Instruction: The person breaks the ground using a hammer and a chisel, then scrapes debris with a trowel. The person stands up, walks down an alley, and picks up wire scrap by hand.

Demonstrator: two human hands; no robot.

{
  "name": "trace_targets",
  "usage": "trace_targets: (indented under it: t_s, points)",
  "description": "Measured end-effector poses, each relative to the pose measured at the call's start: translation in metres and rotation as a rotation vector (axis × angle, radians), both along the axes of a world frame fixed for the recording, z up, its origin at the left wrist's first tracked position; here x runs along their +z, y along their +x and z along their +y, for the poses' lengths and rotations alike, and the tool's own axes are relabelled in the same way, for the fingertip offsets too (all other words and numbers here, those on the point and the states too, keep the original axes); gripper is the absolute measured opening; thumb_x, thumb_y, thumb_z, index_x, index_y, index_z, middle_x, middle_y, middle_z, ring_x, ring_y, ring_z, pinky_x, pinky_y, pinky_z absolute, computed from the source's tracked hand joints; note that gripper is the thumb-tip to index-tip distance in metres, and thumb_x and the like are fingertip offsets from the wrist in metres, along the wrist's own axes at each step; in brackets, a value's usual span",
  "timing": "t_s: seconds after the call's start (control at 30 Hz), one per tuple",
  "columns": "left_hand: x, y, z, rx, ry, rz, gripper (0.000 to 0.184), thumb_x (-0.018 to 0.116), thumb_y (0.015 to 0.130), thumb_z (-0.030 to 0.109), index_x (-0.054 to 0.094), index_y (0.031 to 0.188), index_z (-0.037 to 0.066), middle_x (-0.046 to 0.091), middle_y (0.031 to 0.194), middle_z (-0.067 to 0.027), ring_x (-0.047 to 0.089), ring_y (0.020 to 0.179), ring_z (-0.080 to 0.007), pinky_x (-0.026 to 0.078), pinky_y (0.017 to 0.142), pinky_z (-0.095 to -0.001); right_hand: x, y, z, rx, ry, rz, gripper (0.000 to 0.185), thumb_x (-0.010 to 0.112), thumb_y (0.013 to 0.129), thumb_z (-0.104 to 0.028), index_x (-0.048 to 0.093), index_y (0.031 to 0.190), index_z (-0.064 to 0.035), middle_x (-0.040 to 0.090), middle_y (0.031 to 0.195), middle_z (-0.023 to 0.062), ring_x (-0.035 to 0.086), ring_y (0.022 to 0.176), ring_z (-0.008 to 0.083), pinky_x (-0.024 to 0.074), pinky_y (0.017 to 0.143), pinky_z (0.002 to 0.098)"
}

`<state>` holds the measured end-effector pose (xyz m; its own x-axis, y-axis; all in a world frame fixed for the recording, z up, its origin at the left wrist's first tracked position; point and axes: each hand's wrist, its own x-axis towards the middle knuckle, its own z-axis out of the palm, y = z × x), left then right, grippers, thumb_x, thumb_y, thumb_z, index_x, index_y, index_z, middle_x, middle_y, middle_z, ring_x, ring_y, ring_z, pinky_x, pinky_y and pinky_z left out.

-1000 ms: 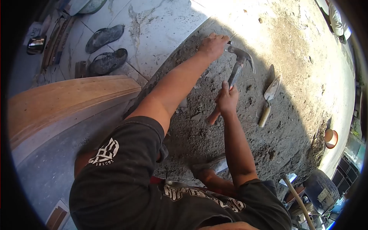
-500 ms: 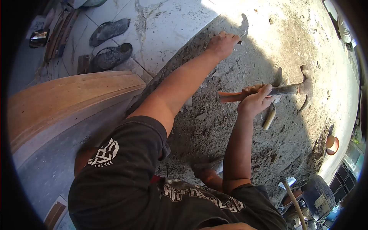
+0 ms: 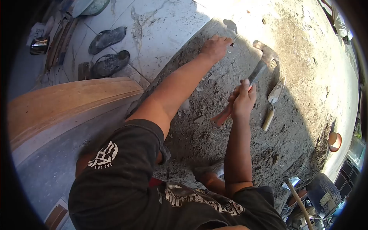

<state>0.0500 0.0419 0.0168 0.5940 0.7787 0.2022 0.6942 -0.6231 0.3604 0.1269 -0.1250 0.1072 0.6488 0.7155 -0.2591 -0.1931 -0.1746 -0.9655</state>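
My left hand [image 3: 216, 48] is closed low over the grey ground near the tile edge. A small dark tip [image 3: 232, 45] shows at its fingers; the rest of that object is hidden. My right hand [image 3: 243, 100] is wrapped around the handle of a hammer [image 3: 258, 71], whose head points up and to the right, right of my left hand. The reddish grip end sticks out below my right hand. A trowel [image 3: 275, 92] with a pale handle lies on the rough ground [image 3: 214, 138] just right of the hammer.
Two dark sandals [image 3: 109, 63] rest on white tiles [image 3: 153, 23] at upper left. A curved wooden piece [image 3: 73, 96] stands at left. A small orange-brown pot [image 3: 334, 142] is at right. A dark bucket [image 3: 324, 195] and a wooden pole [image 3: 299, 203] are at lower right.
The hammer swung from beside my left hand out to the right, and has now come partway back toward it. My left hand stays in nearly the same place, still closed.
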Motion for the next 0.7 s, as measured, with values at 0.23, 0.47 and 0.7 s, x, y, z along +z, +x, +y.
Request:
trace_targets:
  t_s: [0.23, 0.47, 0.7]
  points:
    - [0.005, 0.013, 0.004, -0.013, -0.051, 0.058, 0.028, 0.047, 0.090, 0.010, 0.060, 0.114, 0.016, 0.066, 0.108, -0.0070, 0.062, 0.104, -0.0306, 0.053, 0.084, -0.0460, -0.017, -0.005, -0.028, 0.239, -0.326, -0.036, 0.031, 0.051, 0.103, -0.035, 0.047, 0.091, -0.0069, 0.048, 0.062, 0.0002, 0.047, 0.046, 0.0104, 0.0409, 0.044, 0.0269]
    - [-0.003, -0.004, -0.002, -0.003, -0.034, 0.039, 0.022, 0.048, 0.090, 0.013, 0.058, 0.109, 0.014, 0.066, 0.106, -0.0065, 0.063, 0.101, -0.0322, 0.054, 0.082, -0.0465, -0.061, -0.013, -0.023, 0.295, -0.311, -0.033, 0.030, 0.049, 0.104, -0.033, 0.043, 0.091, -0.0072, 0.046, 0.063, 0.0005, 0.049, 0.049, 0.0107, 0.0415, 0.044, 0.0263]
    - [0.003, -0.004, 0.010, 0.006, 0.007, 0.044, 0.024, 0.047, 0.091, 0.013, 0.058, 0.111, 0.013, 0.066, 0.108, -0.0074, 0.062, 0.103, -0.0327, 0.053, 0.083, -0.0472, -0.012, -0.017, -0.009, -0.130, 0.026, 0.043, 0.027, 0.054, 0.102, -0.032, 0.044, 0.093, -0.0075, 0.048, 0.064, 0.0005, 0.047, 0.049, 0.0099, 0.0412, 0.045, 0.0259]
